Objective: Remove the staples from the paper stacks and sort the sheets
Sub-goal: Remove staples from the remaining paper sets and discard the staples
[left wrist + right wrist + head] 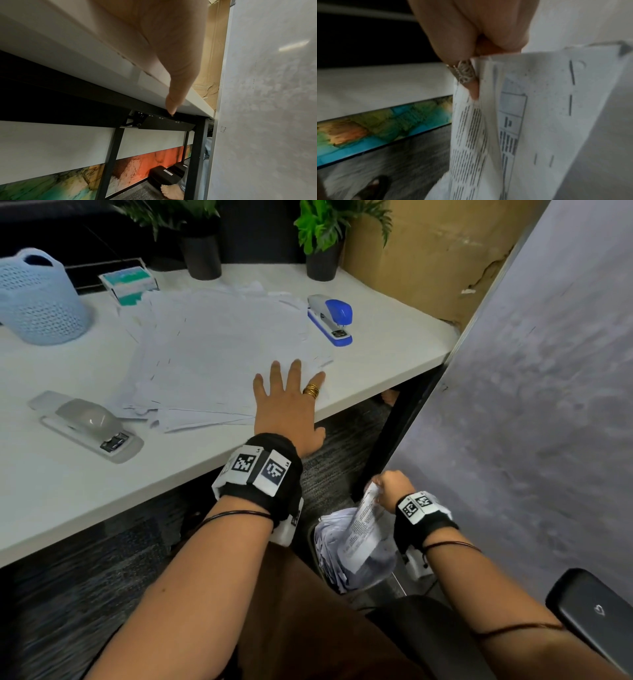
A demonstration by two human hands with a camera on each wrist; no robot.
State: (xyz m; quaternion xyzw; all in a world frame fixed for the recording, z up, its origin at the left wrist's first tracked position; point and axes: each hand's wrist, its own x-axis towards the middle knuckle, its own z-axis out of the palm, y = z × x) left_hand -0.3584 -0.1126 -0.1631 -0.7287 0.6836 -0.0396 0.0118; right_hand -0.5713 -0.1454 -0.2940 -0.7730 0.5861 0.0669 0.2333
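A fanned spread of white sheets (219, 354) covers the middle of the white desk (68, 491). My left hand (289, 392) lies flat on the sheets' near right corner, fingers straight and spread, thumb (173, 102) hanging over the desk edge. Below the desk, my right hand (392, 486) grips the top of a printed paper stack (364, 525) (539, 121), which hangs over a bin (329, 546) full of crumpled paper. The fingers (467, 40) curl round the stack's upper edge.
A blue stapler (330, 318) sits at the desk's right, a grey stapler (90, 424) at the near left. A blue mesh basket (37, 297), a staple box (128, 284) and two potted plants (322, 241) stand at the back. A grey partition (548, 371) closes the right side.
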